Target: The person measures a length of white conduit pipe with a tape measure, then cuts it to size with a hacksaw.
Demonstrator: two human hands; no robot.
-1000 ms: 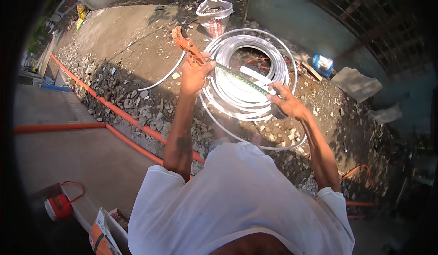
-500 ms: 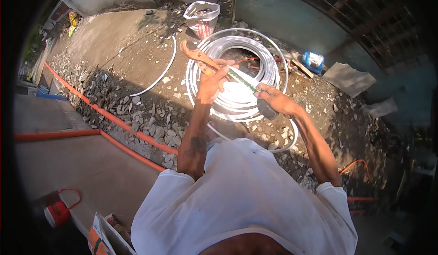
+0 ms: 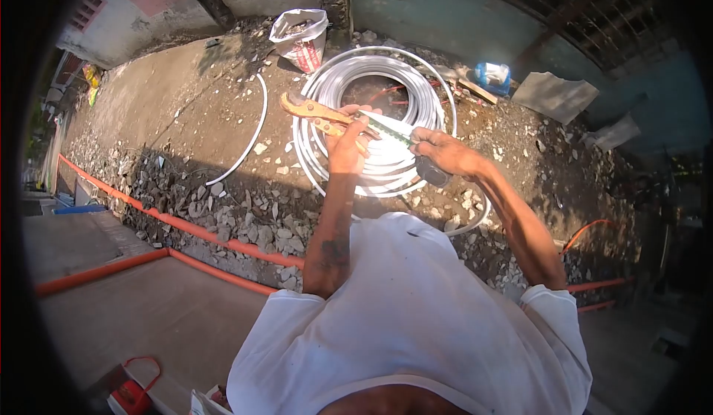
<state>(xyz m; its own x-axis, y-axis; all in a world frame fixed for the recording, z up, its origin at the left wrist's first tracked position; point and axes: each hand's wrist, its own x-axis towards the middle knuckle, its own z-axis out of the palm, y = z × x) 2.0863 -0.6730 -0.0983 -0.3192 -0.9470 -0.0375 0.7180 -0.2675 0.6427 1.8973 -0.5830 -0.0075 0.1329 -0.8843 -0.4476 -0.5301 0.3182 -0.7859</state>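
My left hand (image 3: 347,146) is wrapped round an orange wrench-like tool (image 3: 316,110), whose curved head points to the left. Between my two hands runs a green strip with a bright white surface beside it (image 3: 392,128). Its right end is pinched in my right hand (image 3: 438,151). A dark grey rounded object (image 3: 432,173) sits just below the right fingers; whether they grip it is hard to tell. Behind and below both hands a large coil of white pipe (image 3: 359,66) lies on the stony ground. Glare hides part of the coil and the strip.
A white sack (image 3: 303,43) stands beyond the coil. A loose curved white pipe (image 3: 256,129) lies to the left. Orange pipes (image 3: 186,225) run along rubble and concrete. A blue-wrapped pack (image 3: 492,78) and a grey sheet (image 3: 554,97) lie by the wall.
The view has shifted, so the coil and sack appear further left. Both hands still hold the same things, and the orange tool looks a little more level than before.
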